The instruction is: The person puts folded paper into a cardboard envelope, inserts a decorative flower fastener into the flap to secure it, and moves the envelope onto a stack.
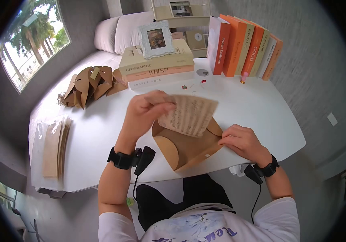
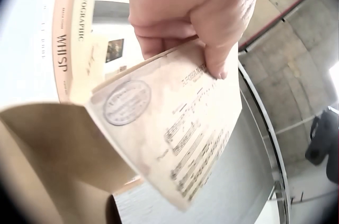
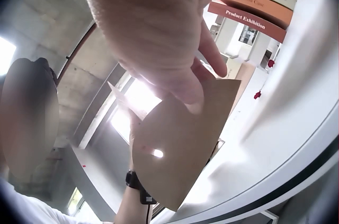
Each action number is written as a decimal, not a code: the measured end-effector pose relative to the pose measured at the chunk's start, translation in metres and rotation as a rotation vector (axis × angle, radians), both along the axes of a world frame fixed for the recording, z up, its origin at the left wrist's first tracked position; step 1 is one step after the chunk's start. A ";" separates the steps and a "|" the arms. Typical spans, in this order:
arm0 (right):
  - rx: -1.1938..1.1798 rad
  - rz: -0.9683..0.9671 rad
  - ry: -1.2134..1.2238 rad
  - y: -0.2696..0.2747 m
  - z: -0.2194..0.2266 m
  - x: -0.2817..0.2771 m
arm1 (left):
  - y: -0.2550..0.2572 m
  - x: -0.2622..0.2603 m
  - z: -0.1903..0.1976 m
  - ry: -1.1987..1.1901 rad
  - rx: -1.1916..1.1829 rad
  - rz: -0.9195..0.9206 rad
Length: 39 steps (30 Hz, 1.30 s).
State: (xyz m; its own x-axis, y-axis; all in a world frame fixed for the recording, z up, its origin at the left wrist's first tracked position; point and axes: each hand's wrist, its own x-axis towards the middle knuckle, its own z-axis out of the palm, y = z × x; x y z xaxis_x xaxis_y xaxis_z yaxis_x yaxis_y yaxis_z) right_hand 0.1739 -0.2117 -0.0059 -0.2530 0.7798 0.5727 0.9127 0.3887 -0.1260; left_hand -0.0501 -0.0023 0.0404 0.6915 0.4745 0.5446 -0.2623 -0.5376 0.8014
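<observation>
My left hand (image 1: 148,107) pinches a cream sheet printed with music notes (image 1: 189,115) by its left edge and holds it tilted over an open brown paper envelope (image 1: 185,147) lying on the white table (image 1: 100,133). In the left wrist view the music sheet (image 2: 180,139) shows a round stamp, with my left hand's fingertips (image 2: 217,68) on its top edge. My right hand (image 1: 241,139) grips the envelope's right flap; in the right wrist view its fingers (image 3: 190,89) hold the brown flap (image 3: 180,139) lifted.
A pile of brown envelopes (image 1: 94,82) lies at the back left. Flat stacked sheets (image 1: 54,147) rest near the left edge. A stack of books with a white picture frame (image 1: 156,38) stands behind, and upright orange books (image 1: 245,46) at the back right.
</observation>
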 end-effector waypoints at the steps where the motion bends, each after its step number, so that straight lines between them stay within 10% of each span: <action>1: -0.024 0.029 0.012 0.007 -0.003 0.001 | -0.004 0.002 0.005 0.070 0.164 -0.050; 17: -0.485 0.109 0.153 0.037 -0.006 -0.004 | 0.018 0.004 -0.036 0.333 -0.184 -0.036; 39: -0.351 -0.063 -0.090 0.025 -0.010 -0.009 | 0.041 -0.001 -0.050 0.713 -0.081 0.020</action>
State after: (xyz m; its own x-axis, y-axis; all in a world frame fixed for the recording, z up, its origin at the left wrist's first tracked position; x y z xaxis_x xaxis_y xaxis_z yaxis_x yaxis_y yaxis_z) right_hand 0.1648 -0.1871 -0.0155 -0.2351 0.9406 0.2449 0.9471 0.2783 -0.1600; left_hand -0.0508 0.0382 -0.0100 0.8566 0.5107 -0.0734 0.3490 -0.4688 0.8114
